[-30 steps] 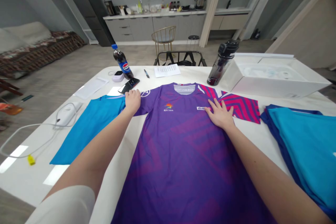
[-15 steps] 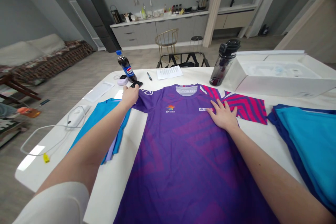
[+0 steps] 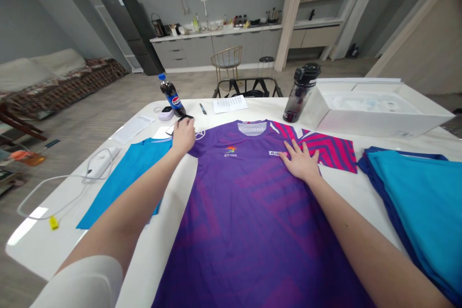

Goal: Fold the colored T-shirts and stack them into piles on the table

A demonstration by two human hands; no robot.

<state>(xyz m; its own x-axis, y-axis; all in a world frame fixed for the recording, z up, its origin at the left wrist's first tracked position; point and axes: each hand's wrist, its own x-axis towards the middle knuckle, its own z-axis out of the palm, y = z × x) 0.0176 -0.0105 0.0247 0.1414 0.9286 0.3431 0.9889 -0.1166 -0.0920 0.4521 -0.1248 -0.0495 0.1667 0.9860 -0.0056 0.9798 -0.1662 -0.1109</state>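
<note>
A purple jersey [image 3: 249, 211] with magenta stripes lies spread out, front up, its collar away from me. My right hand [image 3: 300, 161] rests flat on its upper chest near the white lettering, fingers spread. Over at the other sleeve, my left hand [image 3: 185, 135] is lowered at the sleeve end, fingers pointing forward; its underside is hidden. Just beyond those fingers lies a dark phone [image 3: 185, 118], partly covered. Folded blue clothing [image 3: 126, 178] lies under and beside my left forearm. To the right is another folded stack, a turquoise garment [image 3: 422, 192] over navy fabric.
A cola bottle [image 3: 172, 96], a pen [image 3: 202, 109], a printed sheet [image 3: 230, 104] and a dark tumbler [image 3: 301, 94] stand or lie along the far side of the white table [image 3: 173, 226]. An open white box [image 3: 375, 122] sits far right. A power strip [image 3: 99, 166] with a cable is at left.
My left hand has shifted slightly right and nearer to me, from the phone's edge onto the sleeve end. My right hand stays on the chest. The whole view has tilted a little.
</note>
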